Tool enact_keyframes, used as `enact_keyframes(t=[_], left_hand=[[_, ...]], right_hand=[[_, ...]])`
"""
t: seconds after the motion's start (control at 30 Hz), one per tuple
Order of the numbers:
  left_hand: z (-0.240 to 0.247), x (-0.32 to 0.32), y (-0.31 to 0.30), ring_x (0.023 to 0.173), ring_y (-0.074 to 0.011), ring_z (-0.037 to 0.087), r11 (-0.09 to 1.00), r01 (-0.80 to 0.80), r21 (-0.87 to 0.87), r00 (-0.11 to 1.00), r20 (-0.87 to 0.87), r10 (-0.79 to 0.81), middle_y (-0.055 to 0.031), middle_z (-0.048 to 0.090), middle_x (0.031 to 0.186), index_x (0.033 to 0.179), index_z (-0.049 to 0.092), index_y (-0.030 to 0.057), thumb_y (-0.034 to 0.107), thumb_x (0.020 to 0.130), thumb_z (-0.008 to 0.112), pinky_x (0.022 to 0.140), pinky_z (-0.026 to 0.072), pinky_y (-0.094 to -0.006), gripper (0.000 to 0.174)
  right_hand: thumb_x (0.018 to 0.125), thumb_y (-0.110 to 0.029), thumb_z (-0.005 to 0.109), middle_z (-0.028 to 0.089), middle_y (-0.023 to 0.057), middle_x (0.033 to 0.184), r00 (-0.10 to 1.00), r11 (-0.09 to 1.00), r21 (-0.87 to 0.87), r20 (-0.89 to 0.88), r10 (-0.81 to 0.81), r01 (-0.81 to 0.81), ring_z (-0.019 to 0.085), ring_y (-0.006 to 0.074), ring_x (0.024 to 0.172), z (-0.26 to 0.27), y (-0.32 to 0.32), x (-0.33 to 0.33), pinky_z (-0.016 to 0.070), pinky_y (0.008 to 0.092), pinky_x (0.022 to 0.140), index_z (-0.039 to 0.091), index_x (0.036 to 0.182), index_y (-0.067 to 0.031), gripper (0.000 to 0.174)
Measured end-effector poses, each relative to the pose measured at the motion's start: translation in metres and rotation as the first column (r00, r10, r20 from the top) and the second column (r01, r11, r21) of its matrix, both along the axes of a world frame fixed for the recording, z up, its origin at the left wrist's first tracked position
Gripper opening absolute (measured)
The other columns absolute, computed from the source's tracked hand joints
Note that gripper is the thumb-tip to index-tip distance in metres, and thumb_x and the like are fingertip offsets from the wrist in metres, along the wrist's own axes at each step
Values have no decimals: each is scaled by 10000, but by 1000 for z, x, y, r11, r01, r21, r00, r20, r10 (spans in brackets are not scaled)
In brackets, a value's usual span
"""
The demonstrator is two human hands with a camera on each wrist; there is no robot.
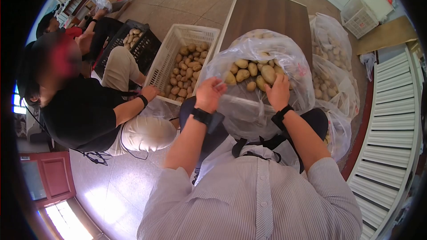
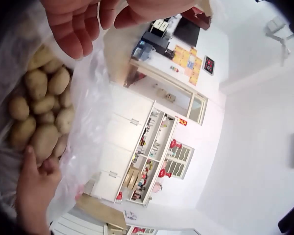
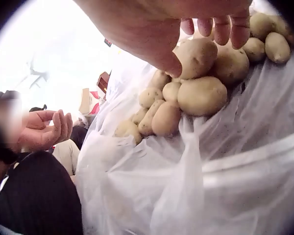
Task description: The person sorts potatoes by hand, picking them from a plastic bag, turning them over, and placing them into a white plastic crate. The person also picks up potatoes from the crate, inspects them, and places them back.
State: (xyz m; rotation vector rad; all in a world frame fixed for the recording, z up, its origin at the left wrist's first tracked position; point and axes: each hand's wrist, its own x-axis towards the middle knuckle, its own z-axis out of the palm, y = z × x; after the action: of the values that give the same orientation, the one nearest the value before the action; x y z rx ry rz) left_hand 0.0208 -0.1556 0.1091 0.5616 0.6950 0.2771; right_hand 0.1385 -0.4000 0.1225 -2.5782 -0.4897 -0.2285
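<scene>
My left hand [image 1: 210, 94] hangs over the near left edge of a clear plastic bag [image 1: 296, 55], its fingers loosely bent around nothing. In the left wrist view those fingers show at the top, apart from the potatoes. The bag lies spread open with several potatoes [image 1: 242, 75] inside. My right hand [image 1: 279, 92] reaches into it, thumb and fingers spread at a large potato [image 1: 268, 74]. The right wrist view has my thumb overlapping the side of a potato [image 3: 196, 58], the fingertips above the pile. More potatoes [image 3: 201, 95] lie just below.
The bag lies at the near end of a brown-topped table [image 1: 267, 9]. To the left stands a white crate [image 1: 153, 73] of potatoes, with a black crate [image 1: 149, 49] beyond. Another person [image 1: 80, 111] sits beside it. Filled plastic bags [image 1: 331, 69] stand right of the table.
</scene>
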Motion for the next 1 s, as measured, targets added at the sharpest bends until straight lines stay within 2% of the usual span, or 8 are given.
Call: enact_keyframes(t=[0.13, 0.2, 0.27, 0.4, 0.63, 0.8, 0.9, 1.0], left_hand=[[-22, -5, -44, 896, -321, 610, 982, 188, -28, 981, -31, -189, -147, 579, 1042, 1083, 532, 3, 168, 916, 597, 794, 527, -438, 244], [-26, -7, -59, 917, -326, 612, 968, 250, -34, 966, -54, -252, -153, 577, 1044, 1092, 525, -2, 168, 917, 594, 794, 534, -437, 253], [-29, -5, -70, 949, -331, 617, 900, 432, -60, 890, -138, -436, -160, 572, 1061, 1134, 500, -2, 177, 915, 594, 801, 551, -436, 298], [-34, -4, -81, 905, -280, 634, 878, 479, 19, 852, -252, -459, -136, 557, 1068, 1163, 501, 10, 221, 926, 563, 758, 563, -396, 324], [-46, -10, -77, 893, -281, 639, 865, 491, 107, 855, -250, -454, -137, 563, 1067, 1180, 496, 17, 230, 912, 577, 741, 561, -389, 351], [-36, -14, -80, 909, -287, 647, 841, 500, 208, 853, -287, -436, -153, 570, 1113, 1221, 482, 14, 272, 903, 595, 775, 554, -400, 425], [-21, -16, -83, 895, -280, 650, 868, 461, 185, 866, -308, -395, -136, 576, 1112, 1218, 502, 28, 281, 925, 562, 787, 551, -403, 392], [-10, -17, -80, 904, -258, 641, 872, 486, 57, 874, -44, -484, -102, 594, 1070, 1183, 537, 70, 279, 956, 513, 807, 545, -398, 309]], right_hand=[[756, -183, 742, 474, 176, 1263, 999, 996, -86, 18, 35, -34, 488, 385, 1158, 4, 9, 7, 468, 446, 900, 463, 1273, -55, 601], [768, -179, 709, 487, 154, 1258, 969, 985, -168, 237, 68, -28, 521, 372, 1124, 15, 16, 0, 493, 443, 872, 487, 1260, -60, 553], [776, -171, 687, 495, 146, 1260, 972, 976, -152, 155, 177, -154, 542, 363, 1096, 11, 20, -13, 507, 439, 846, 505, 1246, -73, 513], [799, -149, 630, 523, 140, 1222, 933, 913, -194, -84, 350, -360, 591, 338, 1008, -16, 18, -41, 533, 436, 764, 563, 1200, -112, 408], [788, -153, 615, 573, 154, 1141, 870, 840, -225, -121, 478, -493, 587, 347, 995, -54, 5, -33, 512, 442, 778, 598, 1132, -110, 347], [836, -235, 627, 629, 167, 1003, 908, 914, -5, -111, 404, -407, 587, 368, 969, -30, 13, -44, 484, 469, 778, 580, 1023, -52, 266], [867, -304, 632, 644, 197, 916, 864, 915, 102, -304, 402, -390, 600, 409, 886, -16, 24, -50, 477, 485, 742, 562, 984, -30, 307], [880, -304, 630, 639, 214, 853, 822, 894, 170, -352, 448, -414, 604, 430, 830, -11, 29, -57, 477, 470, 699, 564, 957, -21, 301]])
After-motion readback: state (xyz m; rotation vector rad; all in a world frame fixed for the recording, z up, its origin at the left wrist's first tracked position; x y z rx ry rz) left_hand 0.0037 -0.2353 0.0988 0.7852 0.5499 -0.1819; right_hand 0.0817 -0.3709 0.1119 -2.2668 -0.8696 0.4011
